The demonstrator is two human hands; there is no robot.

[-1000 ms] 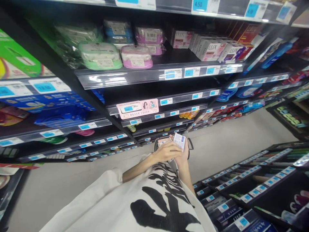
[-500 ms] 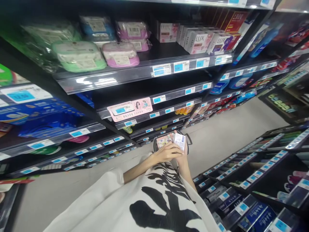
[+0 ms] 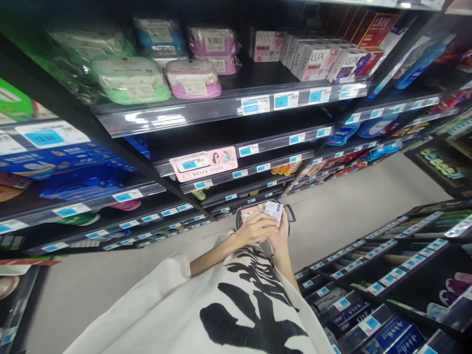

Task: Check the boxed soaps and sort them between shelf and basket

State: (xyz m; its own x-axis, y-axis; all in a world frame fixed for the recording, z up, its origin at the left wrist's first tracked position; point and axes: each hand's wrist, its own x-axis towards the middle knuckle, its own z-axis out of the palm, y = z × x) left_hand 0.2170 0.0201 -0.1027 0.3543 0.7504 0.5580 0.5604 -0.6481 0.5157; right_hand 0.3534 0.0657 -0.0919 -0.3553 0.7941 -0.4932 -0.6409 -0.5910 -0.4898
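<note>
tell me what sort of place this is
Most likely a shop aisle, perhaps the toiletries section of a supermarket. Blue-and-white price labels line the shelf edges, boxes marked LUX stand grouped on one shelf, and stocked shelving flanks the pale floor on both sides.

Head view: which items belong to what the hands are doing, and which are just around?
In hand:
- white box, held in the right hand
- left hand, fingers across the box
- dark basket, beneath

Just around, shelved:
- LUX boxes
- green case
- pink case
</note>
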